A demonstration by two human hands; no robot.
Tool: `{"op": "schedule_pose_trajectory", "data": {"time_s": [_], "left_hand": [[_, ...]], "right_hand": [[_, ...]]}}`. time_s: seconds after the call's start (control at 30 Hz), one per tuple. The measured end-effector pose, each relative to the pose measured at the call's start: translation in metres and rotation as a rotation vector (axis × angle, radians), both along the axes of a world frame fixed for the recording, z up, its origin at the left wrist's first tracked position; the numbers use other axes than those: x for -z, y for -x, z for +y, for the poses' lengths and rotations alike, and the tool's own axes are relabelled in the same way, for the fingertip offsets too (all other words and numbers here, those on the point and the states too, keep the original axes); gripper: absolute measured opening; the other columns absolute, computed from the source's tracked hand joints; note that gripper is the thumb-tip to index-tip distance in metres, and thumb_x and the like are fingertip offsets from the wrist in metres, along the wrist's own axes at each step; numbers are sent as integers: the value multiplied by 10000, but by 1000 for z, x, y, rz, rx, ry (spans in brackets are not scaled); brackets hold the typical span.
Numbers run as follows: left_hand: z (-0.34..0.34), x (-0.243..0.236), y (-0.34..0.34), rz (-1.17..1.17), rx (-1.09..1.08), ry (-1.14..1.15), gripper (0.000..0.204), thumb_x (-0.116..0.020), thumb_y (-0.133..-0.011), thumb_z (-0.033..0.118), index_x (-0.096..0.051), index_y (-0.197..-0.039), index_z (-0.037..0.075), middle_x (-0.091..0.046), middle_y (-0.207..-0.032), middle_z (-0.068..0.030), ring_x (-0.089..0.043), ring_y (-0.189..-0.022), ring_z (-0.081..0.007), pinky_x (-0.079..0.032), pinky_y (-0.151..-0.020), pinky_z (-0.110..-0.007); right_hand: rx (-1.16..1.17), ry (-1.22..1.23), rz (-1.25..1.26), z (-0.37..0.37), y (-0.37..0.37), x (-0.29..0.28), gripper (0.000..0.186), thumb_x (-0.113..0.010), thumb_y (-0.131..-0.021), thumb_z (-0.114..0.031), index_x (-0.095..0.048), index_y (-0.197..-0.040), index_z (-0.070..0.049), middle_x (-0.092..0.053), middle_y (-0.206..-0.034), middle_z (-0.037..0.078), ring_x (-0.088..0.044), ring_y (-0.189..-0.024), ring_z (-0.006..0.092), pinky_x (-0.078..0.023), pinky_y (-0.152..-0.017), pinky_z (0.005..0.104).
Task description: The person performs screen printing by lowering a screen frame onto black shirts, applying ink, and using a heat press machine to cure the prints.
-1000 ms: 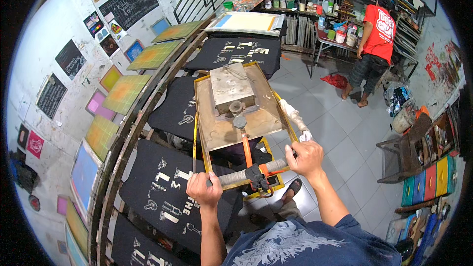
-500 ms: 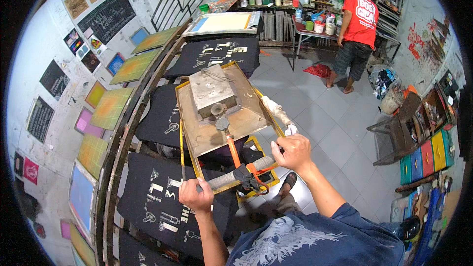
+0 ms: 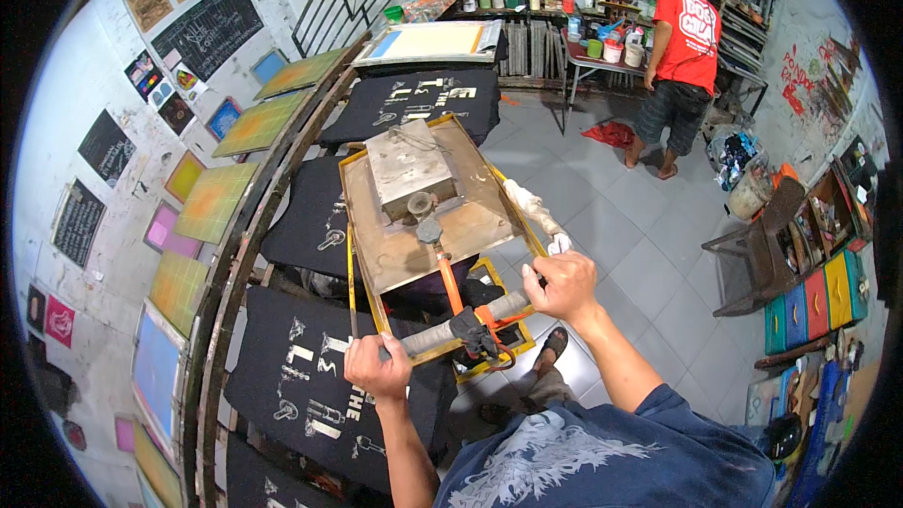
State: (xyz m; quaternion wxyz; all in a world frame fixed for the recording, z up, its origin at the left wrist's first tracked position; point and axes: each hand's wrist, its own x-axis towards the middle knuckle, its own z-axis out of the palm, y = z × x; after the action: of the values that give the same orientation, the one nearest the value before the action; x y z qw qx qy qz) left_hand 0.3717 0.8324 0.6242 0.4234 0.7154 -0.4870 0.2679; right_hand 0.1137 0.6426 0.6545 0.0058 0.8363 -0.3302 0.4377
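My left hand [image 3: 378, 367] and my right hand [image 3: 564, 284] are closed around the two ends of a grey-wrapped handlebar [image 3: 428, 341]. It belongs to a yellow metal frame [image 3: 352, 273] that carries a flat metal tray [image 3: 390, 259]. On the tray sits a heavy metal box [image 3: 406, 167], and a round fitting leads from it to an orange hose [image 3: 449, 284]. Black cloth and an orange strap are wound round the middle of the bar. Left of the frame, a black printed shirt [image 3: 282, 343] lies flat; another printed shirt [image 3: 404, 105] lies beyond the tray.
A long dark rail [image 3: 235, 263] runs along the left, with yellow-green boards [image 3: 216, 202] beside it. At the back, a person in a red shirt [image 3: 685, 38] stands by a table [image 3: 588, 63] with paint tubs. A brown chair [image 3: 767, 254] and coloured drawers [image 3: 818, 296] are on the right.
The frame with its tray and both my hands sit almost where they were; the whole view has shifted slightly. Both hands keep their hold on the bar.
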Motion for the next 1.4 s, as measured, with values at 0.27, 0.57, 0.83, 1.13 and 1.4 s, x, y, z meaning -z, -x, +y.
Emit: {"op": "schedule_pose_trajectory", "data": {"time_s": [0.27, 0.57, 0.83, 1.13, 1.4], "left_hand": [[-1, -3, 1, 3, 5, -2, 212, -673, -866, 57, -559, -687, 51, -518, -640, -122, -531, -588, -340, -383, -564, -462], [-2, -3, 1, -19, -20, 19, 234, -666, -833, 67, -516, -653, 56, -490, -613, -128, -502, -559, -351, -376, -549, -461], [-1, 1, 1, 6, -10, -4, 220, -675, -872, 65, -551, -691, 52, -532, -646, -129, -529, -592, -353, -387, -567, -480], [0, -2, 2, -18, -22, -8, 229, -672, -885, 66, -554, -689, 53, -541, -643, -130, -538, -599, -355, -396, -581, -478], [0, 1, 1, -15, -30, -12, 239, -670, -887, 80, -548, -683, 49, -546, -643, -126, -549, -608, -352, -396, -585, -481]], "right_hand": [[-15, 10, 4, -1, 1, -1, 309, -732, -831, -221, -553, -600, -122, -581, -543, 73, -599, -489, 283, -476, -507, 405], [-6, 16, 13, -1, 1, 0, 304, -739, -831, -216, -560, -603, -124, -579, -533, 66, -598, -482, 277, -475, -505, 398], [-24, 19, -45, -1, 0, 1, 306, -736, -816, -221, -564, -589, -110, -552, -524, 78, -570, -483, 299, -460, -507, 412], [-21, 26, -28, -2, 1, 4, 305, -739, -829, -240, -583, -597, -120, -592, -541, 70, -600, -500, 282, -481, -515, 399], [-14, 38, -45, -2, 1, 4, 291, -741, -833, -242, -602, -606, -125, -580, -528, 63, -591, -485, 269, -481, -510, 391]]}}
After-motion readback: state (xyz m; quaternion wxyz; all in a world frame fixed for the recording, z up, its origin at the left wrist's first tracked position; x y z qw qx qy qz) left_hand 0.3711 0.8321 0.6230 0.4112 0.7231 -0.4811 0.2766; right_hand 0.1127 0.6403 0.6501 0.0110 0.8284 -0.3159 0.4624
